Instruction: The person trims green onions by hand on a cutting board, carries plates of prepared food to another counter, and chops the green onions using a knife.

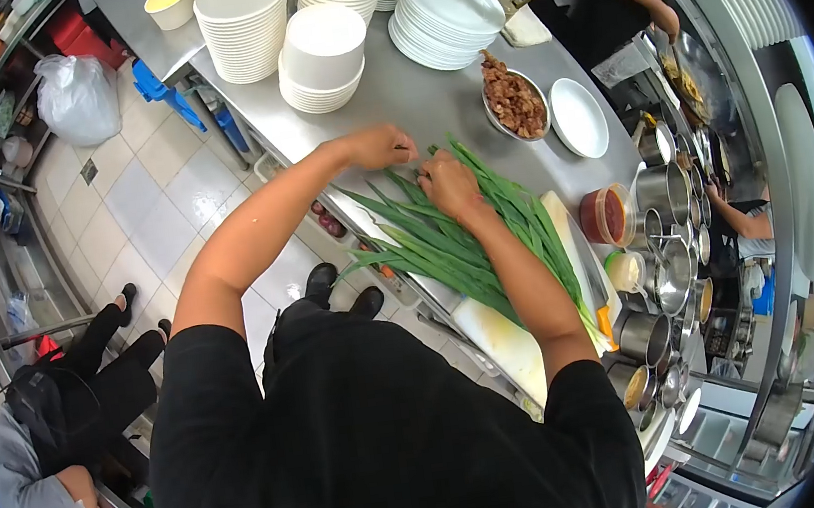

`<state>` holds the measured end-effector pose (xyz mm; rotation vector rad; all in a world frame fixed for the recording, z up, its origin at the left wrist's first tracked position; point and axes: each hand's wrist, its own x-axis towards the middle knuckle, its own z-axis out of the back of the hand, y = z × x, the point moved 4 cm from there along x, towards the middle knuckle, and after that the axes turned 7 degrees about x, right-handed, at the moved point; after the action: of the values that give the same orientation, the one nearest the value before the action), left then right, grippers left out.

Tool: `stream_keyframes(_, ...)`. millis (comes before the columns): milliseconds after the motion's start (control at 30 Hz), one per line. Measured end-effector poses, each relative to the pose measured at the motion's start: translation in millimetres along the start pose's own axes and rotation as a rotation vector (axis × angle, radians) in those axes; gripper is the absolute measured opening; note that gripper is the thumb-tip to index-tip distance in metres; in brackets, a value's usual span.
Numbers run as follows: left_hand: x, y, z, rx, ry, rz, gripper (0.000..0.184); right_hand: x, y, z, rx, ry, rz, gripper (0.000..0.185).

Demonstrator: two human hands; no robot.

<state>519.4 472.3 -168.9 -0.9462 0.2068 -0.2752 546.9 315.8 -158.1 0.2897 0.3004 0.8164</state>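
A large bunch of green onions (436, 246) lies across a white cutting board (496, 329), its leaf tips spilling over the near edge of the counter. My right hand (450, 187) rests on the upper part of the bunch, its fingers curled around some of the leaves. Just left of it, my left hand (378, 147) hovers over the steel counter with its fingers pinched together. Whatever sits in that pinch is too small to name. A knife (593, 278) with an orange handle lies along the board's right side, beside the onions' pale ends.
Beyond my hands stand stacked white bowls (322, 58) and plates (441, 24). A bowl of browned meat (515, 101) sits near an oval white dish (578, 118). Red sauce (605, 215) and several metal pots (661, 190) line the right. Other people work at both sides.
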Motion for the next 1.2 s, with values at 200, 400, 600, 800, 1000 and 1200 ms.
stream_keyframes(200, 20.2, 4.1, -25.7, 0.296, 0.165, -0.114, 0.019, 0.2, -6.8, 3.3, 0.148, -0.073, 0.016, 0.012)
stream_keyframes(400, 18.5, -10.1, -24.7, 0.382, -0.04, -0.111, 0.018, -2.9, -11.9, 6.3, 0.287, -0.163, 0.053, 0.015)
stream_keyframes(600, 25.9, -3.7, -24.3, 0.085, -0.117, 0.089, 0.014, -4.4, -14.2, 2.4, 0.267, -0.39, 0.047, 0.016)
stream_keyframes(800, 4.9, 14.6, 14.3, -0.729, -0.097, 0.306, 0.015, -13.5, -5.5, 6.2, 0.163, -0.472, 0.016, 0.021)
stream_keyframes(1000, -20.9, 19.3, 46.4, -0.556, -0.075, 0.19, 0.015, -4.6, 40.8, 11.7, 0.19, -0.315, 0.089, 0.023)
stream_keyframes(1200, -28.7, 11.7, 41.4, 0.046, 0.085, 0.04, 0.021, 18.0, 35.5, -14.9, 0.137, -0.053, -0.034, 0.018)
